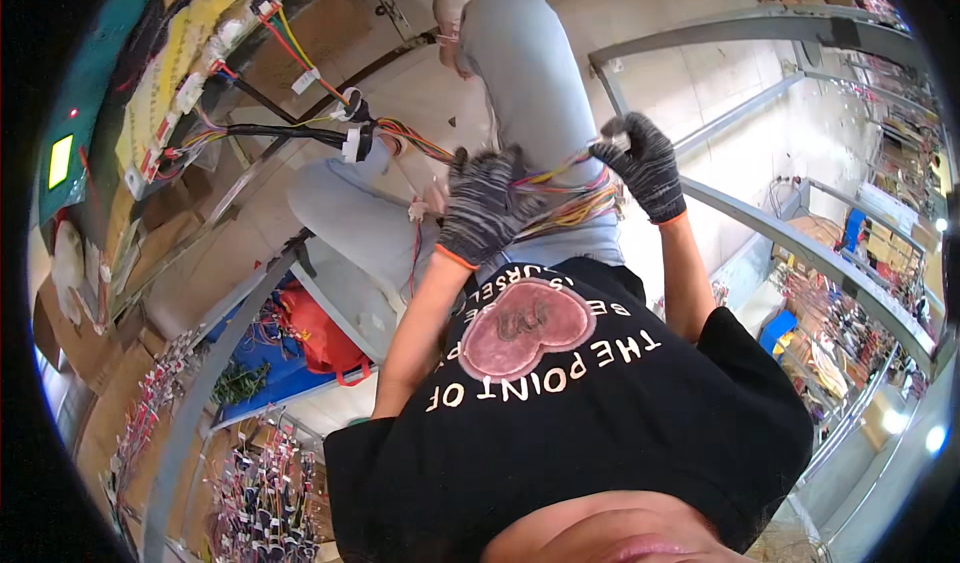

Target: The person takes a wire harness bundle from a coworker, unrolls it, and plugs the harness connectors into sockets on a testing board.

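A wire harness [415,141] of many coloured wires runs from the board at the left across my lap. My left hand [488,203], in a grey-black knit glove with an orange cuff, is closed around the bundle. My right hand [645,166], gloved alike, pinches the wire ends at the harness's right side, beside a small pale connector. Loose yellow, pink and orange wires [575,208] hang between the two hands over my grey trousers. White connectors [352,144] and black sleeving [285,131] sit farther along the harness to the left.
A sloping board [160,93] with connectors and a teal tester [75,158] with a lit display stand at the left. Metal frame bars [760,218] cross the right side. A red bag [318,331] lies on a blue shelf. Bunches of wires [265,493] hang at the lower left.
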A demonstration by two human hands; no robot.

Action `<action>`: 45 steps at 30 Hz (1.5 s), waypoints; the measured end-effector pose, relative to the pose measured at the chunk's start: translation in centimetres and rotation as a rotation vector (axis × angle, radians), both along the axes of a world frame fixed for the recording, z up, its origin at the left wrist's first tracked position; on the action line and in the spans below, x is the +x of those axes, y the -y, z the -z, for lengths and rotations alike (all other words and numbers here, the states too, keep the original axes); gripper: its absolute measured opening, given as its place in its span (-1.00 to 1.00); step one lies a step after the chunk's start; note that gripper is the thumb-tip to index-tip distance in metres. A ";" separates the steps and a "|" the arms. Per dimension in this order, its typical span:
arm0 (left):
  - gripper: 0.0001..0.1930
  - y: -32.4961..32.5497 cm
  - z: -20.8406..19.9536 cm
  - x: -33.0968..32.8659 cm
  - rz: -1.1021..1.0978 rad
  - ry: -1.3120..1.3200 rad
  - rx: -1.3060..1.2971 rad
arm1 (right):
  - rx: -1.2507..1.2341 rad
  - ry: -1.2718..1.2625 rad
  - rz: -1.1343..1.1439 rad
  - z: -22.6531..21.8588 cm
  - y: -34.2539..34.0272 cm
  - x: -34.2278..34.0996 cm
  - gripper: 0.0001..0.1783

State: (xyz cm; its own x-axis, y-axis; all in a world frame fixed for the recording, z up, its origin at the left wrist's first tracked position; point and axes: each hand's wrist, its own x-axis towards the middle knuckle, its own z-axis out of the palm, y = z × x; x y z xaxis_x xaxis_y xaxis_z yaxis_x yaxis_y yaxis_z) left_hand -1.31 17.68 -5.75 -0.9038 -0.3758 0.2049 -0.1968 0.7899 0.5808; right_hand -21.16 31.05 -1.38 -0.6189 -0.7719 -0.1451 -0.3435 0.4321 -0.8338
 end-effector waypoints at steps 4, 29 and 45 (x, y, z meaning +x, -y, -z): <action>-0.56 2.4 -3.3 -0.1 0.112 0.334 0.245 | -0.449 0.306 -0.106 -4.8 9.4 2.5 -0.48; -0.58 3.0 7.9 -4.2 0.561 -0.245 0.272 | -0.540 1.113 -0.024 -4.8 26.7 8.4 -0.82; -0.75 10.8 -11.3 -7.5 -0.058 -0.046 -0.406 | -0.134 0.617 -0.499 -1.2 11.5 2.3 -0.57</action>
